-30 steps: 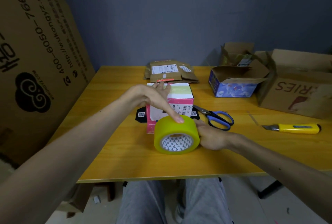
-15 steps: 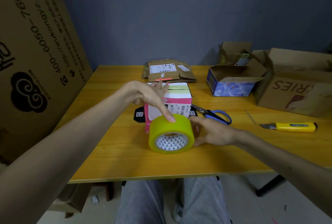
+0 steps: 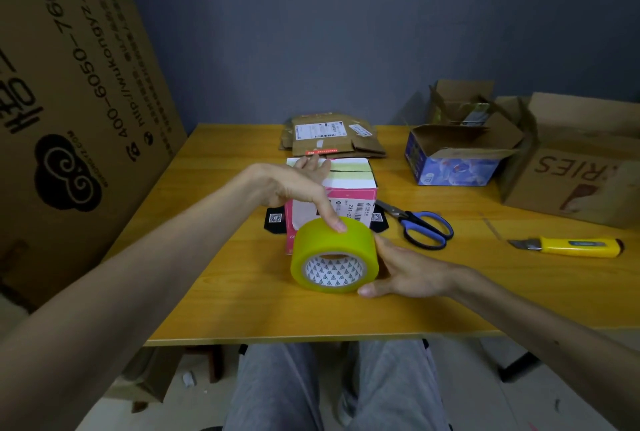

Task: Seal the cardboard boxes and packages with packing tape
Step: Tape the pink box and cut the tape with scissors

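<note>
Tape roll: a wide roll of yellowish packing tape (image 3: 333,255) stands on its edge on the wooden table (image 3: 221,295), its open core with a triangle-patterned liner facing the camera, just in front of the pink box.
Left hand: the left hand (image 3: 294,185) reaches in from above; its thumb tip presses on the top of the roll's outer band, while its other fingers stretch back over the top of the pink box. It is not closed round anything, only touching.
Right hand: the right hand (image 3: 407,271) cups the roll from its right side, thumb at the lower front edge and fingers behind, a loose open-palmed hold on the roll.
Pink box: a pink-and-white carton (image 3: 349,188) with a shipping label on its front; its white top flaps lie closed, with a dark seam between them and a pale greenish strip along each side of it.
Black tabs: dark pieces with QR codes (image 3: 275,219) show at both sides of the box's base.
Scissors: blue-handled scissors (image 3: 420,228) lie just right of the pink box, blades toward it.
Utility knife: a yellow knife (image 3: 571,246) lies further right, blade pointing left.
Flattened packages: brown cardboard mailers (image 3: 332,140) with labels lie behind the pink box.
Open boxes: a blue printed box (image 3: 450,167) with raised flaps, a small brown box (image 3: 460,101) behind it, and a large brown box (image 3: 581,167) at the right edge.
Big carton: a tall printed cardboard sheet (image 3: 69,84) leans at the left.
</note>
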